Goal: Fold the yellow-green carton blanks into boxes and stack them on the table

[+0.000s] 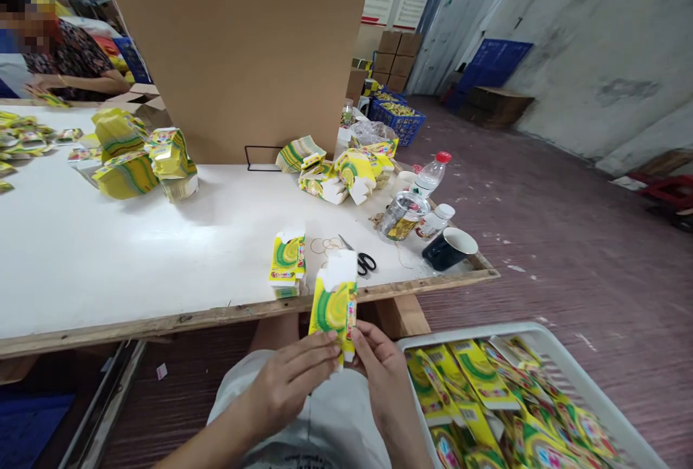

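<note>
Just before the long white-topped wooden table [216, 260], the left hand [289, 380], fingers nearly straight, and the right hand [383, 362], thumb and fingers closed, grip the lower end of a yellow-and-green printed card carton [329, 304]. Probably light, stiffish, easily creased; best held by its edges.

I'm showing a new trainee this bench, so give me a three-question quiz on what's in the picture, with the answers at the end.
1. Multiple choice: what do the left hand and right hand hold between them?
a) a clear jar
b) a yellow carton
c) a red-capped bottle

2. True or false: the tray full of cartons is on the person's left.

3. Short answer: which cutting tool lies on the white table, to the left of the dark mug?

Key: 1. b. 2. False; it is on the person's right. 3. The scissors.
</note>
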`<state>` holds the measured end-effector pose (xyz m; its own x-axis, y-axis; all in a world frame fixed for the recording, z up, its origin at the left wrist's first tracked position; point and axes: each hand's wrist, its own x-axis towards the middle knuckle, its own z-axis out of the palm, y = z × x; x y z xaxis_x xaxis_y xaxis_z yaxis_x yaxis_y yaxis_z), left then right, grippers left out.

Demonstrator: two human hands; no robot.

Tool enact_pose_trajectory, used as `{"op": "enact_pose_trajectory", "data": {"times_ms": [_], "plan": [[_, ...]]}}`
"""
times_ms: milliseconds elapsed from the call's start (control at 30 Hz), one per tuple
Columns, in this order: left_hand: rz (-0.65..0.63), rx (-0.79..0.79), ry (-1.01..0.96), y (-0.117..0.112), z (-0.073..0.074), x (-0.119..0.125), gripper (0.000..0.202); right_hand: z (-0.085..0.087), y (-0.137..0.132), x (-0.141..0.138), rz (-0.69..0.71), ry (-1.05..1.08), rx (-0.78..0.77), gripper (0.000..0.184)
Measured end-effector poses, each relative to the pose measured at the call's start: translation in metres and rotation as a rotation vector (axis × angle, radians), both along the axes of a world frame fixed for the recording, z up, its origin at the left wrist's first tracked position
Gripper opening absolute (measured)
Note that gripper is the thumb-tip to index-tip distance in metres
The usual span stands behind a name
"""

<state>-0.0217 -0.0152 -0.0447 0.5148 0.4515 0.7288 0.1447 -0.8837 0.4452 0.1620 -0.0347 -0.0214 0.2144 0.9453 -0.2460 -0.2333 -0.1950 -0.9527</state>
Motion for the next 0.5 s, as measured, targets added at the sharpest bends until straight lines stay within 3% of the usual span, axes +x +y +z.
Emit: {"op": "enact_pose_trajectory", "data": {"times_ms": [67, 167, 267, 367, 500], "plan": [[0.042, -0.183, -0.088, -0.008, -0.002, 0.009, 0.043, -0.002, -0.004, 0.003, -0.028, -0.039, 0.010, 0.043], [0.156, -0.671, -0.322, -0.010, 0.000, 0.020, 0.052, -0.007, -0.013, 0.004, 0.030, -0.185, 0.044, 0.039], [0.096, -1.108, -0.416, -0.004, 0.006, 0.025, 0.045, -0.010, -0.018, 0.001, 0.005, -0.542, 0.161, 0.034], [0.038, -1.202, -0.338, 0.001, 0.014, 0.023, 0.036, -0.007, -0.016, 0.000, 0.000, -0.940, 0.378, 0.053], [-0.007, -1.205, -0.255, 0.004, 0.022, 0.014, 0.036, 0.004, -0.011, 0.004, 0.285, -1.040, 0.460, 0.054]]}}
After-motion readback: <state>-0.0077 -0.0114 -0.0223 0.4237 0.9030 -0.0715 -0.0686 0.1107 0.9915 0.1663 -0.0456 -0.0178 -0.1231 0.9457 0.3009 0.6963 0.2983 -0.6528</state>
